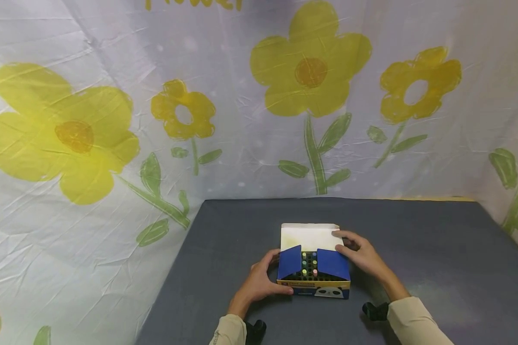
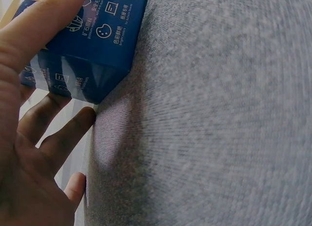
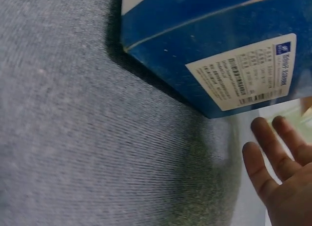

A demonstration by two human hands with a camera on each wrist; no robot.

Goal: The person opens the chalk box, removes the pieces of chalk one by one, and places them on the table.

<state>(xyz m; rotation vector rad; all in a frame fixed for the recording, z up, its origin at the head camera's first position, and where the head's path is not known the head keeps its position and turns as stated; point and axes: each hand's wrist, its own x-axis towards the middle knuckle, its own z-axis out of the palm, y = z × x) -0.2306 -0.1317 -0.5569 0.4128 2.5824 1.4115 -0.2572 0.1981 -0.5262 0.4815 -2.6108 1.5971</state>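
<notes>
1 grey table [image 1: 436, 268] | flowered sheet [image 1: 241, 167] | left fingers [image 2: 70, 134] grip box [image 1: 330, 266] | right fingers [image 3: 272, 144] spread alongside

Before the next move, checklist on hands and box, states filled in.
1. Left hand steadying the box: ok, thumb on the front, fingers at its left side.
2. Right hand at the lid: ok, fingertips by its right edge; firmness of hold cannot tell.
3. Lid raised: ok, white inner face showing at the back.
4. Side flaps clear of the opening: not ok, both slant over it.
5. All colored sticks in place: cannot tell, some tips show between the flaps, the rest is covered.
</notes>
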